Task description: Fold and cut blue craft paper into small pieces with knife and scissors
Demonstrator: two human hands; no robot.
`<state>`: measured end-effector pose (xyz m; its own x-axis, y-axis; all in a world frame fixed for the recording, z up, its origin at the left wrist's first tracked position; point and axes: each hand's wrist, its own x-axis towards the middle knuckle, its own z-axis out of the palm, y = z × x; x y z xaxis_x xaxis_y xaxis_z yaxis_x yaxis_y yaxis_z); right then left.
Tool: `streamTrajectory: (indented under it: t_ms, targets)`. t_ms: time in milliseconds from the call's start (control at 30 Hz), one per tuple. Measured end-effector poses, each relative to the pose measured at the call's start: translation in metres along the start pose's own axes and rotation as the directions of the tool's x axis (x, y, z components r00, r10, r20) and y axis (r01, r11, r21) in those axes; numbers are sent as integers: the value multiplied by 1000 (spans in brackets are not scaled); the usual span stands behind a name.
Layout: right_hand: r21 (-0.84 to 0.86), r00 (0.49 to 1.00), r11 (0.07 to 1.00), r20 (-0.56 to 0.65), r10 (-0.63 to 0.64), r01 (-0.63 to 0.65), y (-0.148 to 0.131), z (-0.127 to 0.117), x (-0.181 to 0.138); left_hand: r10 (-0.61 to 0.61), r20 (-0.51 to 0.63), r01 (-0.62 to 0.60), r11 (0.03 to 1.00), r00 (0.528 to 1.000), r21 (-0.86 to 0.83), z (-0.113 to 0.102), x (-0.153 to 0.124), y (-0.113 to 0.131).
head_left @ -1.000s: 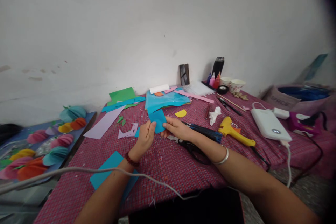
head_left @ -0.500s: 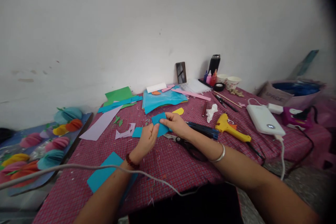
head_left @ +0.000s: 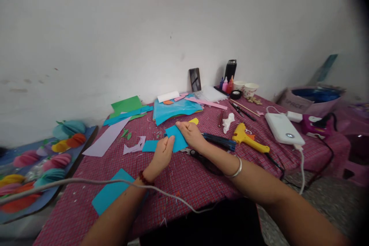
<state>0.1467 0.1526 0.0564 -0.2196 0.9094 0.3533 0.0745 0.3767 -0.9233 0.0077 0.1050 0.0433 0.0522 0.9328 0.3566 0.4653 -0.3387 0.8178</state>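
Observation:
A blue piece of paper [head_left: 178, 138] is held between my two hands above the middle of the table. My left hand [head_left: 163, 154] pinches its left side, thumb on top. At its upper right edge, my right hand [head_left: 190, 134] is closed on the same paper. Another blue paper strip [head_left: 150, 146] lies just left of my left hand. Scissors [head_left: 201, 157] rest on the cloth, partly covered by my right forearm. A larger blue sheet [head_left: 111, 190] lies near the front, under my left forearm.
A yellow glue gun [head_left: 249, 138] and a white power bank [head_left: 284, 128] lie to the right. Purple scraps [head_left: 135, 146] and a lilac strip [head_left: 106, 138] are at left. A pale cable [head_left: 115, 180] crosses in front. A phone [head_left: 195, 80] leans on the wall.
The blue paper between my hands has been turned and shows a larger, flatter face. My right hand has shifted to its upper edge. The whole view has swung slightly.

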Motion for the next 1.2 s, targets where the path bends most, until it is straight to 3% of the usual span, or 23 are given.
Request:
streamTrajectory:
  t_ms: [200, 333, 433, 533, 600, 733, 867, 1000, 1067, 1200]
  targets:
    - [16, 971, 999, 237, -31, 28, 4, 5, -5, -48, -132, 45, 999, 990, -22, -6, 4, -6]
    - [1, 950, 1000, 313, 9, -9, 3, 9, -9, -69, -209, 73, 997, 976, 15, -15, 7, -7]
    - [12, 956, 999, 290, 46, -51, 3, 9, -9, -72, -249, 75, 997, 966, 5, -27, 11, -6]
    - [8, 980, 999, 192, 48, -51, 5, 6, -5, -70, -343, 69, 998, 937, -16, -45, 17, -5]
    - [90, 987, 995, 159, 29, -43, 6, 3, -1, -60, -368, 60, 998, 928, -11, -52, 19, -4]
    - [242, 986, 969, 146, -84, 47, 6, 1, 1, -2, -217, 15, 998, 976, 57, -33, 12, 1]
    - [-90, 971, 968, 70, -228, 234, 4, 0, -2, 53, -37, -51, 998, 998, 42, 7, -5, 4]
    - [-308, 967, 917, 64, -246, 253, 5, -1, -3, 79, 86, -83, 995, 993, 48, 18, -11, 3]
    - [-308, 968, 918, 62, -244, 251, 4, -1, -3, 95, 96, -101, 993, 991, 65, 15, -10, 1]
    - [-206, 960, 938, 74, -269, 278, 2, -3, -2, 85, -10, -84, 995, 996, 62, 6, -6, -1]
